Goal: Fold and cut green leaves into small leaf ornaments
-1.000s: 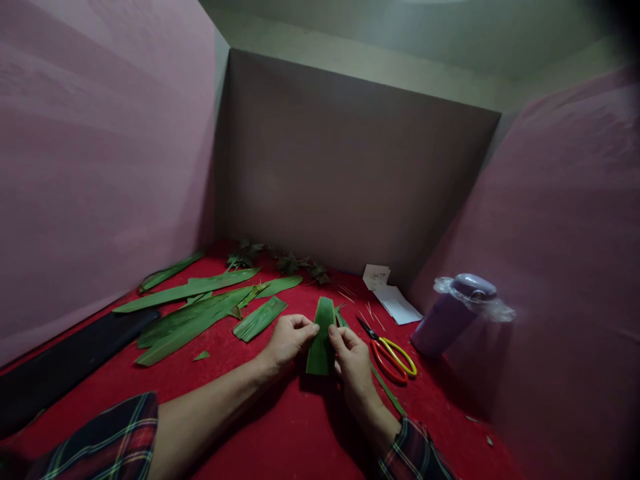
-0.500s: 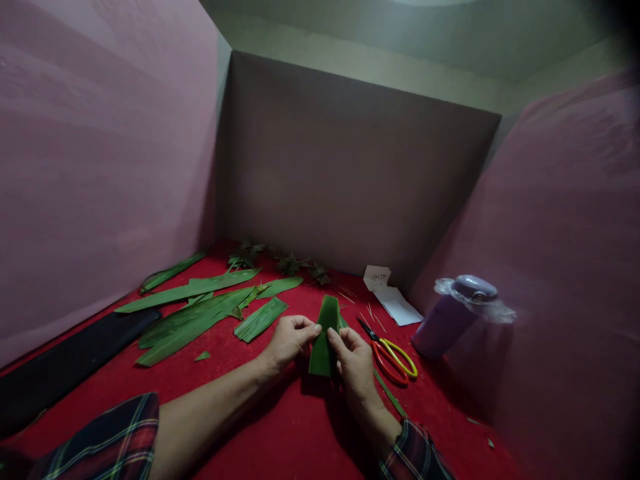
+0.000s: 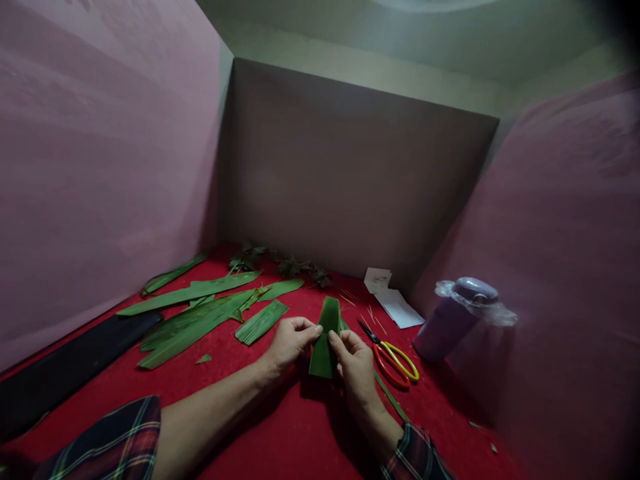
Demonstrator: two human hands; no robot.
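A short piece of broad green leaf (image 3: pixel 325 340) is held a little above the red table cloth (image 3: pixel 280 427), between both hands. My left hand (image 3: pixel 289 341) pinches its left edge with thumb and fingers closed. On the leaf's right edge, my right hand (image 3: pixel 356 363) pinches in the same way. Both wrists come out of plaid sleeves at the bottom of the view.
Long green leaves (image 3: pixel 195 313) and a cut leaf piece (image 3: pixel 261 321) lie to the left. Scissors with red and yellow handles (image 3: pixel 395 360) lie right of my hands, by a lilac bottle (image 3: pixel 453 319), white papers (image 3: pixel 395 303), thin sticks. A dark board (image 3: pixel 65 370) lies far left. Pink walls enclose the table.
The leaf piece has been raised slightly and tilted more upright between my hands. Both pinches hold as before.
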